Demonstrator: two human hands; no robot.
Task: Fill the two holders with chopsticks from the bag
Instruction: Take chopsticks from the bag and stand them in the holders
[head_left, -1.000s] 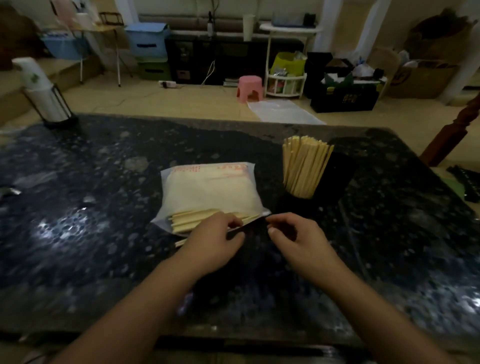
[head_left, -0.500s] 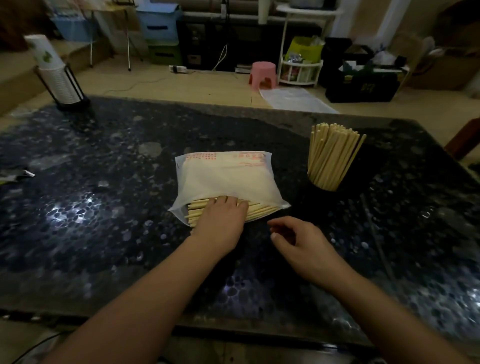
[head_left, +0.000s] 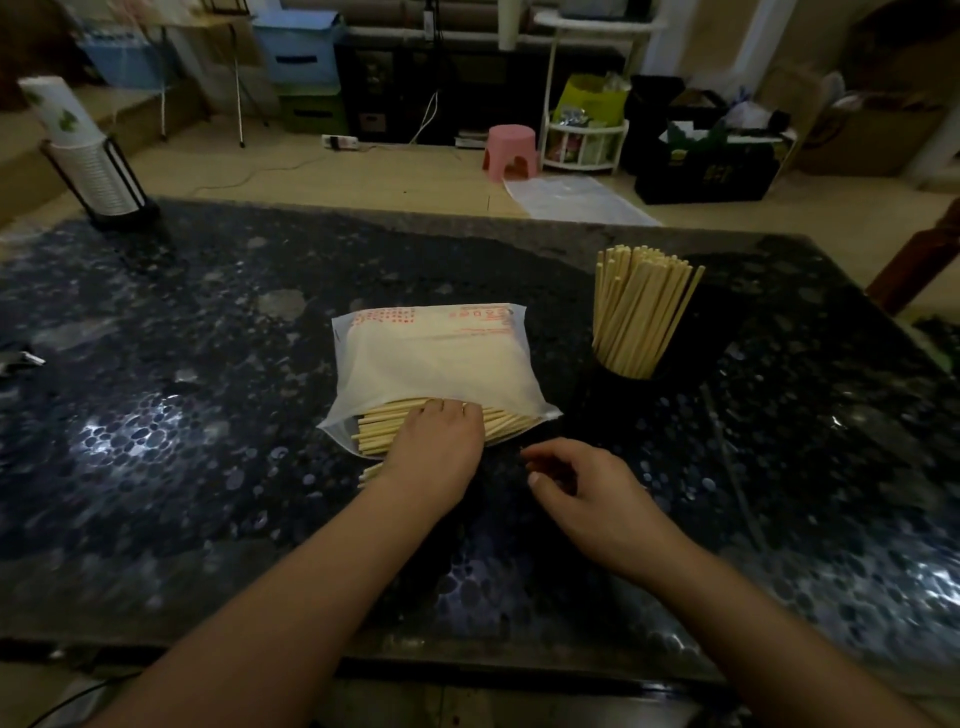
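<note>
Right hand (head_left: 582, 486): nearest item, hovering just off the bag's open mouth on its right side, fingers loosely curled and holding nothing. Left hand (head_left: 441, 441): at the mouth of the bag (head_left: 431, 358), fingers laid over the protruding chopsticks (head_left: 379, 431); whether they have closed around a bundle cannot be told, as the fingertips run under the plastic lip. Stray chopstick ends (head_left: 370, 474): just outside the bag's mouth, beside the left wrist, lying on the table (head_left: 156, 415). Bag: flat on the table, mouth toward the person, still well stocked. Holder (head_left: 623, 387): dark, to the right of the bag and slightly beyond it, already packed with upright chopsticks (head_left: 641, 312) fanned apart at the top. Second holder: appears to stand just right of the first, but too dark to make out. Cup stack (head_left: 78, 150): far left of the bag, in a wire stand. Risks, as judged: a loose handful could splay and scatter across the table on withdrawal; the thin plastic may drag along with the sticks, since nothing pins the bag; the fanned, full holder could be knocked or tipped by a passing bundle; the dim light makes the dark holders easy to misjudge.
</note>
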